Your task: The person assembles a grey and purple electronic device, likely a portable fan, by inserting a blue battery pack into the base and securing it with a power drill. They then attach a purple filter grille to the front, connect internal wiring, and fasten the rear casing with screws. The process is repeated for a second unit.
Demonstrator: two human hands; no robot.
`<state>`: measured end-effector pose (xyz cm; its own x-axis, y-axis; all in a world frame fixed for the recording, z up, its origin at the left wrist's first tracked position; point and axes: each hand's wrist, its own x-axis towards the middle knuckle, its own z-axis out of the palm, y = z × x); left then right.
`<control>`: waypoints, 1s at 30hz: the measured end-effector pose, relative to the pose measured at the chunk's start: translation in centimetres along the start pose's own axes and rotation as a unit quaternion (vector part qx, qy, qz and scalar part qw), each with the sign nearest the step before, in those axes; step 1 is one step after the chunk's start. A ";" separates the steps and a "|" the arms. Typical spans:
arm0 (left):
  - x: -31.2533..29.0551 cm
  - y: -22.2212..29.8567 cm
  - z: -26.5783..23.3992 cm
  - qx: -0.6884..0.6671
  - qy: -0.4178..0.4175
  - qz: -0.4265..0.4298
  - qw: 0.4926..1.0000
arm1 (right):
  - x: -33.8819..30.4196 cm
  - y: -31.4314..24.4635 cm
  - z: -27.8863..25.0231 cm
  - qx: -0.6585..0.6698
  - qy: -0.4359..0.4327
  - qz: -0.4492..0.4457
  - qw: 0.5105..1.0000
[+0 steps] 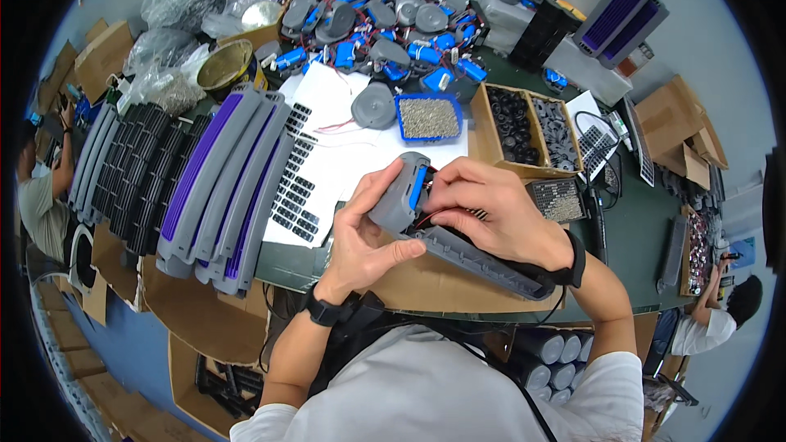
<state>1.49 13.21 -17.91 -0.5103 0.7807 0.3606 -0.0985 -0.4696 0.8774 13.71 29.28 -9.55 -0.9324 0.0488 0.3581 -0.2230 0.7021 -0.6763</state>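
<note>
My left hand (360, 233) is wrapped around a rounded grey plastic base (395, 203), its thumb stretched along the near side. A blue battery pack (418, 187) sits in that base. From the base a long grey housing (483, 263) runs to the lower right, beneath my right hand (495, 213). The right fingertips are pinched together at the opening between base and housing. A thin red wire (424, 218) shows beside them; what they hold is hidden. Past my hands, a round grey base (373, 106) with loose wires lies on white paper.
Grey and purple housings (217, 188) stand stacked at left. Behind are a blue tray of screws (428, 118), a divided box of black and grey parts (524, 133) and a heap of bases with blue batteries (385, 24). Other people (716, 319) work at both sides.
</note>
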 end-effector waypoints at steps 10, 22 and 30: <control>6.1 12.3 5.5 0.370 -0.123 0.264 0.882 | -2.8 -9.3 -7.0 -0.217 0.174 -0.141 0.950; 7.8 8.2 14.0 0.331 -0.157 0.362 0.857 | -6.6 -9.0 -9.7 -0.280 0.150 -0.065 0.946; 8.2 3.5 13.5 0.166 -0.220 0.197 0.941 | -6.7 -7.6 -10.7 -0.212 0.164 -0.084 0.960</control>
<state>8.54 23.50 -7.62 -0.0408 0.7026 0.7105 0.3337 -0.6606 0.6725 24.68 31.19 0.10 -0.7377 0.0816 0.6702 -0.1614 0.9426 -0.2925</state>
